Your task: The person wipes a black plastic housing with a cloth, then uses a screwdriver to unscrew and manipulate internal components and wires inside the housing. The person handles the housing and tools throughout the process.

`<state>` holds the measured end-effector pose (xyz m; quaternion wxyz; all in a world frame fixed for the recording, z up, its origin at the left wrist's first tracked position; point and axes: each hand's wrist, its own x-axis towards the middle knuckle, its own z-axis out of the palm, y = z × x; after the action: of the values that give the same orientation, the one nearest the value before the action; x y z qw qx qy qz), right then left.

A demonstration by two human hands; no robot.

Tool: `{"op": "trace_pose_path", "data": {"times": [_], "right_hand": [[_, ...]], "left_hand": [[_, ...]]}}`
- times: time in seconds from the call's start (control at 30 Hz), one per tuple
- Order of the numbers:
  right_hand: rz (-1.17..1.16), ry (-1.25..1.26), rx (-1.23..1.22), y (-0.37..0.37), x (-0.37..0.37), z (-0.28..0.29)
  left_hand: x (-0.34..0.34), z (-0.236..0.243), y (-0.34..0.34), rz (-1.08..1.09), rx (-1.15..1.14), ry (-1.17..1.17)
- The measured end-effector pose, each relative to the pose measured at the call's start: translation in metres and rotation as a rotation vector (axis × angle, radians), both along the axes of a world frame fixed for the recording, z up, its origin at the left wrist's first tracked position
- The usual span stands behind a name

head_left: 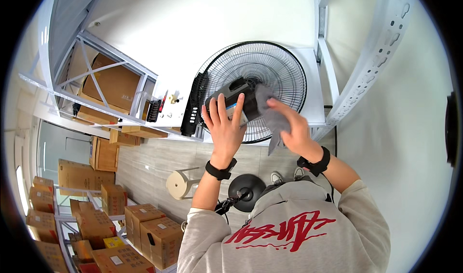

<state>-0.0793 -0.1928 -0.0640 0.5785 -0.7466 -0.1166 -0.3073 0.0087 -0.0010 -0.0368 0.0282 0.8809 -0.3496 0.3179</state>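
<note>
In the head view, the dark motor housing lies across the near part of the round wire fan grille, which rests on the white table; whether the two are fastened together I cannot tell. The left hand is spread wide, its fingers laid flat over the housing beside a pale label, pressing rather than gripping. The right hand has its fingers bent over a grey cloth, which they appear to pinch against the housing's right end; a loose corner hangs down over the grille's near edge.

The work in hand looks like wiping, and steadiness should matter most. The left palm does best bearing straight down, so the housing does not rock on the springy wires. A tighter bunch of cloth would give firmer contact and keep the tail from snagging. Short strokes along the housing seem safer than pushing sideways, and a light touch would spare the label. To the left, the long black slotted part sits close by, so the left elbow and wrist should avoid knocking it.
</note>
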Motion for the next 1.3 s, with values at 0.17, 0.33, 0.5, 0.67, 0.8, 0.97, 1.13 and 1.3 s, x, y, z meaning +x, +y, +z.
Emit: {"op": "trace_pose_path", "data": {"times": [0.17,0.33,0.5,0.67,0.8,0.97,1.13,1.3], "right_hand": [[-0.102,-0.099,-0.286,0.018,-0.001,0.022],[-0.151,-0.153,-0.699,0.023,0.004,-0.014],[-0.357,0.438,-0.183,-0.010,-0.003,-0.038],[-0.169,0.318,0.389,-0.032,0.003,-0.011],[-0.152,0.120,-0.016,0.013,-0.001,0.004],[-0.156,0.119,0.195,0.019,0.020,-0.016],[0.360,0.561,1.058,-0.009,0.031,-0.012],[0.465,0.550,1.258,-0.013,0.035,-0.023]], "left_hand": [[-0.002,0.001,-0.005,-0.081,0.109,-0.082],[0.003,-0.001,-0.005,-0.039,0.034,-0.040],[0.019,0.005,0.005,-0.054,-0.380,0.291],[0.031,-0.026,0.014,-0.373,-1.113,1.163],[0.013,-0.046,-0.018,-0.321,-0.947,0.922],[0.004,-0.030,-0.030,-0.440,-1.022,1.034],[0.000,-0.034,-0.010,-0.528,-1.219,1.472],[-0.006,-0.037,-0.003,-0.626,-1.384,1.715]]}}
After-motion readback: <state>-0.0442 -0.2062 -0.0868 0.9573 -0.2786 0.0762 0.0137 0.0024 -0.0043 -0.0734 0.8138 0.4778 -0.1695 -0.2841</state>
